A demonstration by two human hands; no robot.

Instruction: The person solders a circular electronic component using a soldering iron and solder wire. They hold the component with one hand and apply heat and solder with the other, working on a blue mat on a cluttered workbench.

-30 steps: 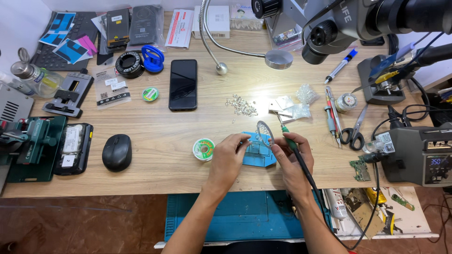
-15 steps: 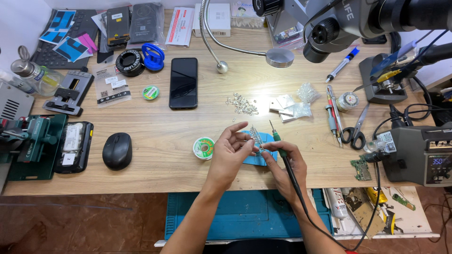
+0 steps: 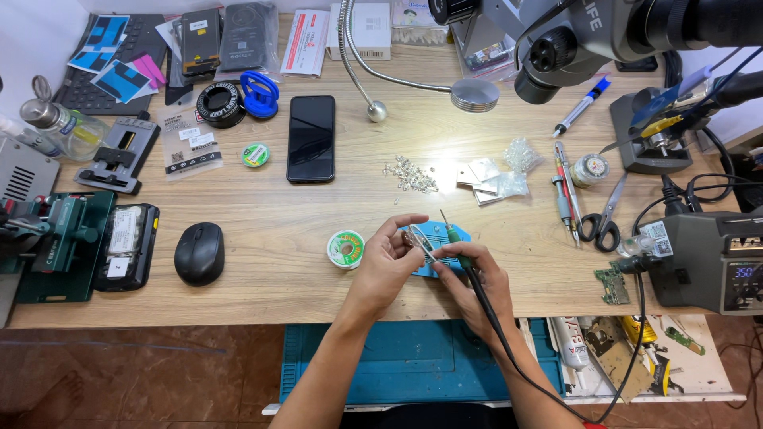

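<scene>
Low centre of the frame, your left hand (image 3: 387, 266) pinches a small metal part (image 3: 408, 237) between thumb and forefinger, steadying it over the blue holder (image 3: 439, 238) on the table (image 3: 262, 206). Your right hand (image 3: 475, 280) has its fingers clamped pen-style on the soldering iron (image 3: 456, 245), tip up, for fine control. The solder spool (image 3: 346, 248) sits just left, within reach.

Both hands close together, forearms converging; left hand (image 3: 387, 262) fingers pinched; right hand (image 3: 470, 280) in a pen-like grip
</scene>
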